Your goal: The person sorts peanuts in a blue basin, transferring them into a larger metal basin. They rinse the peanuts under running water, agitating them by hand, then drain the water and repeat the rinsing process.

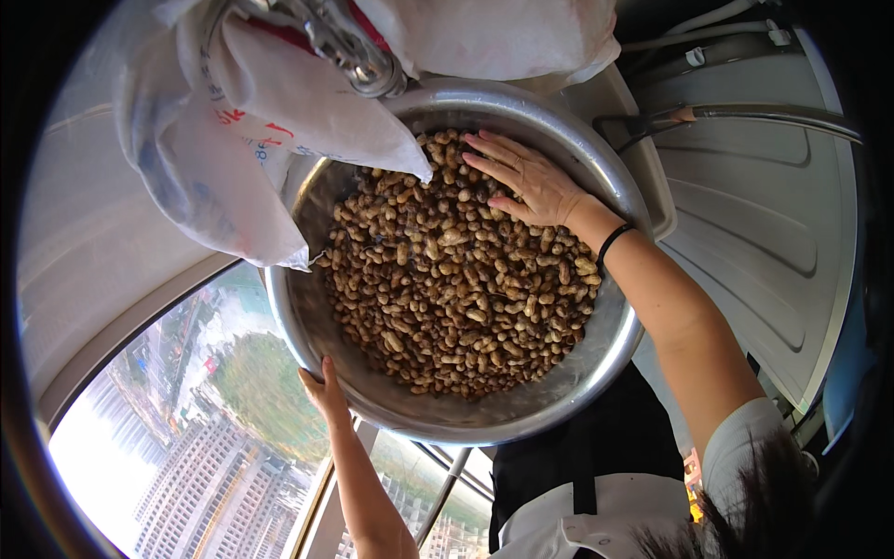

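A large round metal basin holds a heap of unshelled peanuts, brownish and wet-looking. My right hand lies spread, palm down, on the peanuts near the basin's upper right wall; the fingers are apart and a black band circles the wrist. At the lower left, my left hand grips the basin's rim, thumb over the edge. A white woven sack with red and blue writing hangs over the upper left of the basin, and its corner covers some of the peanuts.
A metal faucet lies above the basin's top edge. Another white sack is behind it. On the right are a pale plastic tub, a curved metal bar and a ribbed light panel. A window shows buildings at lower left.
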A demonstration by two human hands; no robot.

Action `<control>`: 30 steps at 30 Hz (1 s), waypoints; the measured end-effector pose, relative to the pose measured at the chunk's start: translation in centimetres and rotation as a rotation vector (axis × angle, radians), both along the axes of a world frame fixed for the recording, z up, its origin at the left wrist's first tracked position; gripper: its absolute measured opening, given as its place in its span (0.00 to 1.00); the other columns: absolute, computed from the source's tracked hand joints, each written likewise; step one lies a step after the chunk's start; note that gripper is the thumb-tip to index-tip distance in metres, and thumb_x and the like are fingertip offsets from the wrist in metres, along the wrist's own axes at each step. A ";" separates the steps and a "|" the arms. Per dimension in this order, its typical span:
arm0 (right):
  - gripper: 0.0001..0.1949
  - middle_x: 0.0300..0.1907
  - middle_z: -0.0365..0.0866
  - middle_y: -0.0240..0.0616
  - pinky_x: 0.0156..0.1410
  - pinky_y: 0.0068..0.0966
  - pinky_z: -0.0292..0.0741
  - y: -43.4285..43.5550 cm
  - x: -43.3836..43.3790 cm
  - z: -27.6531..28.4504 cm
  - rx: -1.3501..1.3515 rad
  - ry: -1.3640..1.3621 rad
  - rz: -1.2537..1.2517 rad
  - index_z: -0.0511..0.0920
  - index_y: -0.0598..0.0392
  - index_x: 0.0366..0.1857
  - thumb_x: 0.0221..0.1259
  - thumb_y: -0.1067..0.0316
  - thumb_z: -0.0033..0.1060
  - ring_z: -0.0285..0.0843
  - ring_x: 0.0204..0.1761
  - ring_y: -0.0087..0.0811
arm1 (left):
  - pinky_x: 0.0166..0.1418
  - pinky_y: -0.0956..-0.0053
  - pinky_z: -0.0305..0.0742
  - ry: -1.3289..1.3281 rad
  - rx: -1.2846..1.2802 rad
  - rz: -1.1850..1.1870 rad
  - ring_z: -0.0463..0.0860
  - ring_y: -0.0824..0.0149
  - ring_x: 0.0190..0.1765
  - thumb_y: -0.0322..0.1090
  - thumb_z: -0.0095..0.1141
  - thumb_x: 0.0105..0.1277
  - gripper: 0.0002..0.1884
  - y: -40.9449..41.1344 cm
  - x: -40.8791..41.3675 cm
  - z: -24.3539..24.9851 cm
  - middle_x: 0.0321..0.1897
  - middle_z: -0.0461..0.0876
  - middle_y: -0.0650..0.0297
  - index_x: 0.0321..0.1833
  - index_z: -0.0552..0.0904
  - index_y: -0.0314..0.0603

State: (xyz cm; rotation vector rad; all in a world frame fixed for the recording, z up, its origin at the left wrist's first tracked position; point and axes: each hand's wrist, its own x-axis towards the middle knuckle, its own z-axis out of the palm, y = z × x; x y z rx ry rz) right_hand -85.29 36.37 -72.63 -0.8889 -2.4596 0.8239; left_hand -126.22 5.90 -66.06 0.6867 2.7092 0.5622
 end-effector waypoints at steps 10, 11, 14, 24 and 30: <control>0.45 0.80 0.44 0.37 0.83 0.37 0.50 3.6 -3.2 -2.4 0.044 -0.032 0.277 0.51 0.47 0.77 0.59 0.48 0.65 0.42 0.80 0.41 | 0.55 0.64 0.74 -0.241 0.034 -0.009 0.79 0.58 0.47 0.29 0.66 0.57 0.28 0.9 0.4 5.0 0.48 0.80 0.52 0.60 0.74 0.29; 0.44 0.80 0.43 0.37 0.83 0.37 0.51 3.7 -3.4 -2.7 0.052 -0.042 0.301 0.50 0.46 0.77 0.61 0.46 0.63 0.43 0.80 0.42 | 0.55 0.64 0.74 -0.227 0.027 0.012 0.79 0.58 0.47 0.29 0.66 0.57 0.28 0.3 0.7 5.1 0.48 0.80 0.52 0.61 0.73 0.29; 0.47 0.80 0.41 0.39 0.83 0.38 0.51 4.7 -4.1 -4.3 0.062 0.110 0.323 0.49 0.46 0.77 0.58 0.44 0.66 0.43 0.80 0.44 | 0.55 0.67 0.74 -0.281 0.061 0.084 0.79 0.60 0.47 0.26 0.66 0.57 0.28 -1.7 1.6 5.1 0.48 0.80 0.54 0.61 0.72 0.30; 0.43 0.78 0.43 0.51 0.81 0.45 0.53 4.9 -7.8 -10.5 0.104 0.317 0.396 0.62 0.54 0.70 0.53 0.42 0.70 0.46 0.78 0.50 | 0.55 0.73 0.74 -0.371 0.189 0.198 0.80 0.65 0.47 0.23 0.65 0.59 0.24 -6.9 3.3 -2.1 0.48 0.81 0.57 0.59 0.74 0.32; 0.48 0.79 0.44 0.47 0.81 0.45 0.53 4.4 -6.3 -13.6 0.116 0.534 0.389 0.54 0.47 0.76 0.53 0.42 0.71 0.47 0.78 0.49 | 0.56 0.71 0.75 -0.417 0.235 0.141 0.81 0.63 0.48 0.23 0.65 0.59 0.25 -6.1 5.0 -1.6 0.49 0.82 0.56 0.60 0.73 0.32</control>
